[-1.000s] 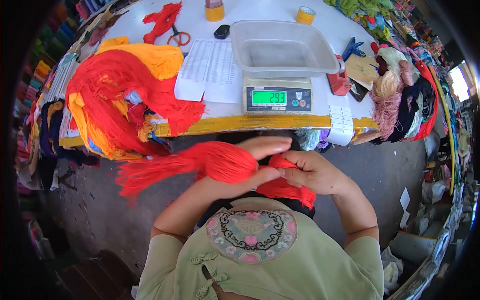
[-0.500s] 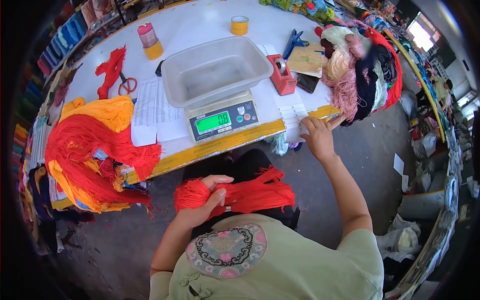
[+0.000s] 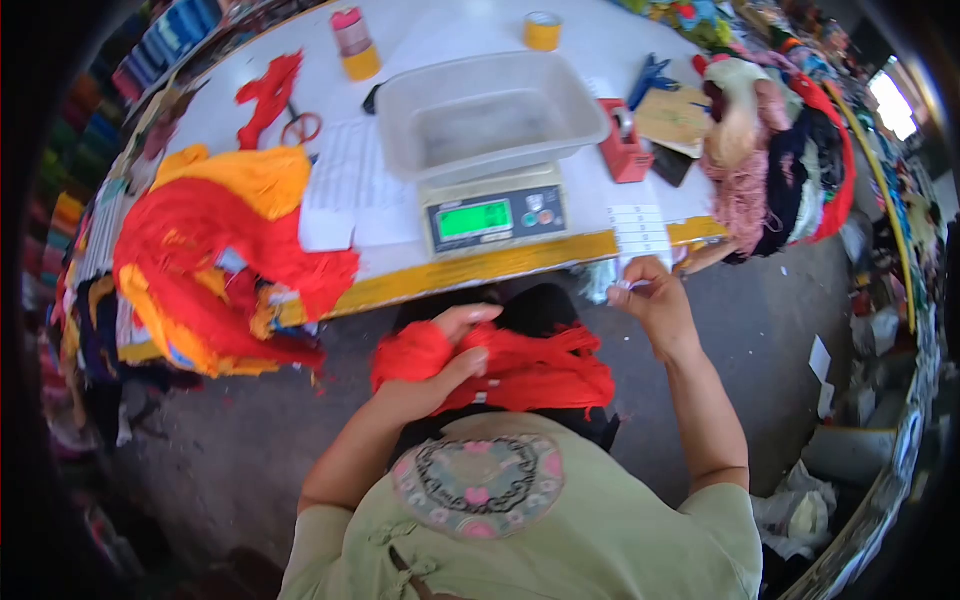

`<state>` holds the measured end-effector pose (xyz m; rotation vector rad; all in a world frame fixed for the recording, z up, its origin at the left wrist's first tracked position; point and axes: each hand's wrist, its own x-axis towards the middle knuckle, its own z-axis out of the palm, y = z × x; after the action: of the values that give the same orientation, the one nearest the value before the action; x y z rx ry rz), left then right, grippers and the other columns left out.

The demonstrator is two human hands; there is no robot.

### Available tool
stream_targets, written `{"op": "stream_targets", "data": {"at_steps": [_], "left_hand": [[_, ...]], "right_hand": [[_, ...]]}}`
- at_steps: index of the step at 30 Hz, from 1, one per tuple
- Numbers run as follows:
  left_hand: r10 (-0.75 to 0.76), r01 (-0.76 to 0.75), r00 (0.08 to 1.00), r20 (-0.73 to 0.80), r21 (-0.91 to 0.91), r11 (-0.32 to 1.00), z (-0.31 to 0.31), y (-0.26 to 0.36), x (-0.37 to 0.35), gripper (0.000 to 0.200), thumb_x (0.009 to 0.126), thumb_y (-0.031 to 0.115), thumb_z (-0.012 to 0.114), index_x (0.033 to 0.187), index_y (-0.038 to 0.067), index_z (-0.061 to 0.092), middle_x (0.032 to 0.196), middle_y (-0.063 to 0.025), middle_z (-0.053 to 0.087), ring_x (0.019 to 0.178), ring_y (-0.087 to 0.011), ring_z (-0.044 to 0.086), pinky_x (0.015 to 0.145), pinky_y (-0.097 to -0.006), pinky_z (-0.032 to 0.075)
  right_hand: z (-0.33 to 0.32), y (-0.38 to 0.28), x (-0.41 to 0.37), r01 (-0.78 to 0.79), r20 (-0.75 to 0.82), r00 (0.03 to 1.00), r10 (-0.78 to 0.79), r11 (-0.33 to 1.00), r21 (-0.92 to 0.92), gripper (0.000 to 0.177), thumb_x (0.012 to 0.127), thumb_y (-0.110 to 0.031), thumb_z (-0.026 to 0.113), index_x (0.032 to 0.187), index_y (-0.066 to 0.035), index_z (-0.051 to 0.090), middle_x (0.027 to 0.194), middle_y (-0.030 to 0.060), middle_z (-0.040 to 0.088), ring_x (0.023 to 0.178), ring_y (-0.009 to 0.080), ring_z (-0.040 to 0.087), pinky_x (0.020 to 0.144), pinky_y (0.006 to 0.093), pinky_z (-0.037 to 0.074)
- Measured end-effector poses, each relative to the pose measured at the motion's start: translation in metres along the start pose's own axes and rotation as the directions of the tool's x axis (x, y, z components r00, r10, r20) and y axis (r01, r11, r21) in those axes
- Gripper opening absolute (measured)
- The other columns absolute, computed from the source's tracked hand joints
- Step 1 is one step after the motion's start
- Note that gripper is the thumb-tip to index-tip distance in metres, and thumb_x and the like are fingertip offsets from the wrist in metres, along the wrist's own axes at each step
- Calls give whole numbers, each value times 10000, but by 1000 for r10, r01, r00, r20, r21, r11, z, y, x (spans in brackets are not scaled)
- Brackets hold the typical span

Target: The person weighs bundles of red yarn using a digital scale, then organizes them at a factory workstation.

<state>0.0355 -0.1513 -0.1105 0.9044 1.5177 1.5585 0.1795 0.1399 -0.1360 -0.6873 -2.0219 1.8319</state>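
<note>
My left hand [image 3: 445, 375] is closed around a hank of red yarn [image 3: 555, 372] over my lap, with the yarn's loose end spreading to the right. A small white band shows on the hank. Over the table's front edge hangs a strip of white labels [image 3: 640, 232] with printed lines. The thumb and fingers of my right hand [image 3: 663, 308] pinch the lower end of that strip. Behind the hands stands a digital scale [image 3: 548, 205] with a lit green display, its digits blurred. A translucent plastic tub [image 3: 398, 145] rests on the scale.
Red and orange yarn [image 3: 190, 235] drapes over the table's left edge beside printed sheets [image 3: 355, 180]. Scissors [image 3: 300, 128] lie behind. A red tape dispenser [image 3: 625, 150] stands right of the scale. Mixed yarn hanks [image 3: 790, 180] hang at the right corner.
My right hand has gone from fingers spread on the label strip to pinching its lower end. The view has shifted, while the left hand keeps its hold on the red yarn.
</note>
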Motion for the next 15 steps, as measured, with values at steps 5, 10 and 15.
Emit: {"op": "stream_targets", "data": {"at_steps": [5,10,15], "left_hand": [[28,-23,989,146,-32,999,8,11,5,607,961,128,578,1485,52,280,943,-45,593,832,-117,571,785,-279,487],[-56,57,998,17,-35,998,5,18,-8,669,944,64,564,1514,83,215,914,-48,617,835,-104,571,781,-287,483],[-25,22,999,-29,-82,996,-8,19,-18,673,929,-1,518,1516,91,202,970,-63,623,837,-104,575,776,-283,482]], "right_hand": [[81,-60,-23,-214,526,850,24,929,303,175,832,-59,759,918,-51,607,1025,10,517,947,111,544,839,262,464],[117,-46,-11,-185,581,813,37,963,196,229,893,-183,723,988,-40,571,982,2,542,933,95,529,825,264,458],[137,-47,-13,-84,660,741,-125,958,276,327,990,-283,592,1194,-52,482,980,16,569,876,87,527,778,269,457]]}}
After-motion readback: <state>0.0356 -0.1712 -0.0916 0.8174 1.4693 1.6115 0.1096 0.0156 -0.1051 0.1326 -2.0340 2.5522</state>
